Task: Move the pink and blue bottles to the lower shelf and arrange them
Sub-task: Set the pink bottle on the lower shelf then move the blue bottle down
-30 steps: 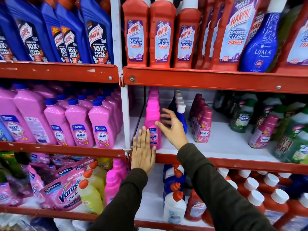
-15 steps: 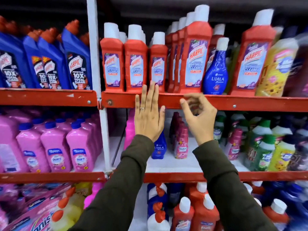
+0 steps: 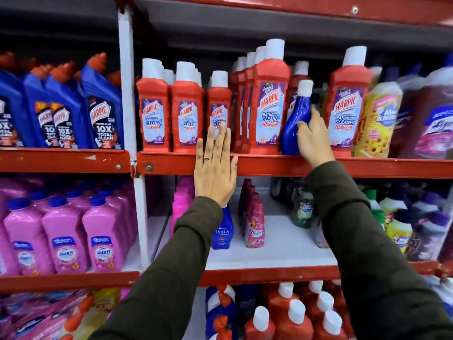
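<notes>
One blue bottle (image 3: 295, 116) within right hand (image 3: 312, 141).

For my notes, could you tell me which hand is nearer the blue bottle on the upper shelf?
Right. The right hand is on the blue bottle; the left hand is flat, lower, off to its left.

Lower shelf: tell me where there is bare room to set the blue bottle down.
The right hand is on the blue bottle on the crowded upper shelf. On the lower shelf, bare white board lies between the Comfort bottle and the dark green bottle, widening toward the front edge. The far right of the shelf is packed.
</notes>
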Available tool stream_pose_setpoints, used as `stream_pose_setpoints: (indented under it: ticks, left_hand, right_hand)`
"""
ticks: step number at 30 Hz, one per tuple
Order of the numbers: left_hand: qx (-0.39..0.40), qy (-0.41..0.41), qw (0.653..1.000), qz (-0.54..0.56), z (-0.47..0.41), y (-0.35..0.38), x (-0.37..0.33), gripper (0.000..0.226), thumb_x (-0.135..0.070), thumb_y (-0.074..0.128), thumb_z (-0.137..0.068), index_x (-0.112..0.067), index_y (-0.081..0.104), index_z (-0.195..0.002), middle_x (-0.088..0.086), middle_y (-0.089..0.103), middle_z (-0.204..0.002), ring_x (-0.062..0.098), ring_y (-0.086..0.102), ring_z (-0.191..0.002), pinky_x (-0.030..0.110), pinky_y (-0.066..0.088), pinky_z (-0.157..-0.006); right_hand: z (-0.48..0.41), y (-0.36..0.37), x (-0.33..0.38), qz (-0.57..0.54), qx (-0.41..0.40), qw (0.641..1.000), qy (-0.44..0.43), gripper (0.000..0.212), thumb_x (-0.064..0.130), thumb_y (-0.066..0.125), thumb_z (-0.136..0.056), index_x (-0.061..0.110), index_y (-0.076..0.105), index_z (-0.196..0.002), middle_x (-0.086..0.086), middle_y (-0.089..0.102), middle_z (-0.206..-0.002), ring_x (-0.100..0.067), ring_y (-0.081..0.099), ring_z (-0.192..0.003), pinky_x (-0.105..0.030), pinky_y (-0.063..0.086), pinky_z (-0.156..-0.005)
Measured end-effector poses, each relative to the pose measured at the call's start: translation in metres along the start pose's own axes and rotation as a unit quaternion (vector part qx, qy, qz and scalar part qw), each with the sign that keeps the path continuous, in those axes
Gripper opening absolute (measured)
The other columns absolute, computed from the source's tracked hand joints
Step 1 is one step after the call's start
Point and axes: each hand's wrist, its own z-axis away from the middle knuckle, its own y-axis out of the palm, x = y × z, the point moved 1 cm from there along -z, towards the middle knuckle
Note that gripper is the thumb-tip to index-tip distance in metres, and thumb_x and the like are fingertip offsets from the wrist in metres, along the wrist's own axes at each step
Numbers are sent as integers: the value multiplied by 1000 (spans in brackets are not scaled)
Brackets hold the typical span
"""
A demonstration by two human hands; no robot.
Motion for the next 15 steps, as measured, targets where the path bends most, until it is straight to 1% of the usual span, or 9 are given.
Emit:
stream_pose_setpoints:
  ticks: [1,4,7,10,12,15]
  left_hand:
    - [-2,1,1000,-2,0,0,0,60,-36,18,-107,-9,10,-160,5,8,-170,25,2,-157,44,-6,-127]
    - [-13,3,1000,-6,-1,-1,0,60,-36,22,-107,-10,12,-160,5,11,-169,24,3,-157,41,-11,-126]
    - [-22,4,1000,-19,-1,0,1,60,-35,26,-107,-9,13,-160,6,13,-169,23,1,-155,40,-14,-126]
    - [-20,8,999,-27,-1,0,0,60,-35,20,-107,-9,12,-160,6,12,-169,22,-2,-155,40,-16,-125]
    - [-19,8,999,-27,-1,0,1,60,-36,18,-107,-9,11,-160,5,11,-169,22,-3,-155,40,-15,-126]
    - [-19,12,999,-27,0,1,1,60,-35,21,-107,-9,9,-160,6,10,-170,22,-4,-155,40,-15,-126]
  right_hand:
    - [-2,-1,-1,-8,9,1000,13,52,10,40,-97,3,37,-148,-21,46,-147,-33,43,-137,-33,31,-111]
    - [-5,-4,-3,-38,27,998,36,53,15,44,-96,6,36,-147,-18,45,-147,-31,46,-134,-39,37,-113]
    - [-4,-8,-1,-75,32,996,46,53,18,48,-94,9,37,-146,-14,47,-145,-24,52,-126,-36,43,-106]
    - [-3,-13,-1,-107,34,993,45,54,23,48,-91,11,40,-142,-12,52,-139,-25,56,-124,-47,46,-109]
    - [0,-19,3,-135,21,990,35,45,17,49,-96,11,42,-140,-6,55,-132,-21,58,-120,-43,49,-107]
    - [1,-30,14,-161,3,987,0,41,14,50,-99,14,44,-139,-2,54,-129,-14,58,-114,-30,53,-96]
